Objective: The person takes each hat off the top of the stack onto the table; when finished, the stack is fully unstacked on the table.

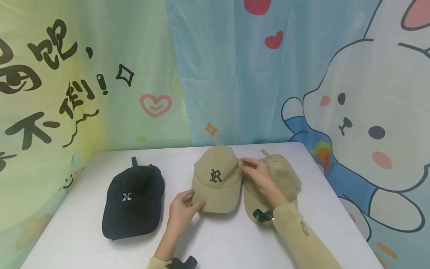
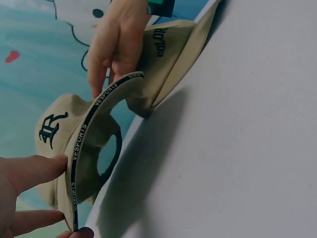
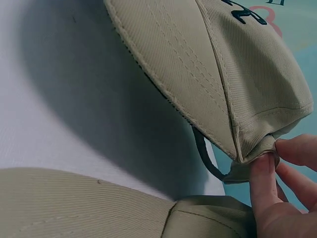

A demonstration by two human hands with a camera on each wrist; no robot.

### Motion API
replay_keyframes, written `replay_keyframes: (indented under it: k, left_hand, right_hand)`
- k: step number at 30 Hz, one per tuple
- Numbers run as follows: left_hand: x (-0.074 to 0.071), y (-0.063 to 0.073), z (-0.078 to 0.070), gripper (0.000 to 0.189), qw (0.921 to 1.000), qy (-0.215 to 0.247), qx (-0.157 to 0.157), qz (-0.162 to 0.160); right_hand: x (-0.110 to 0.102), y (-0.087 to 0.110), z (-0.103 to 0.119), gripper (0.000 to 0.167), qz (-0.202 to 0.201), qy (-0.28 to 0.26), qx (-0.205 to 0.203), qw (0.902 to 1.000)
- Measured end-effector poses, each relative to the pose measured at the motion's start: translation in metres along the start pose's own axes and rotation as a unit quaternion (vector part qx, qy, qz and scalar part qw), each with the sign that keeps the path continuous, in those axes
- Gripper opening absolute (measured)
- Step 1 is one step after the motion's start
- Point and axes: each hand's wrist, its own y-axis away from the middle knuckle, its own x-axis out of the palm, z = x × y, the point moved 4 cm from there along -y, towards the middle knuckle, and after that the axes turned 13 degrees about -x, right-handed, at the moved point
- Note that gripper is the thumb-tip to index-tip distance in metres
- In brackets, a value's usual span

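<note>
L hand (image 1: 181, 210): pinches brim edge of lettered cap (image 1: 217, 179), on its left near side.
R hand (image 1: 257, 173): pinches lower edge of same cap, on its right side.
Lettered cap: beige w/ dark "R", held above white table (image 1: 215, 243), btwn other two.
Dark cap (image 1: 132, 213): on table, left, w/ small light logo.
2nd beige cap (image 1: 283, 172): on table, right, partly hidden by R forearm.

Tan sleeves (image 1: 295, 231), dark lettering (image 1: 304, 229); black wrist cameras (image 1: 263, 216).
</note>
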Motion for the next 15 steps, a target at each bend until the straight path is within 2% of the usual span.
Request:
replay_keyframes:
  k: [15]
  left_hand:
    - [0.0064, 0.0000, 0.0056, 0.066, 0.9999, -0.007, 0.008, 0.005]
  right_hand:
    - [-0.0006, 0.0043, -0.0054, 0.043, -0.001, -0.009, 0.001, 1.0000]
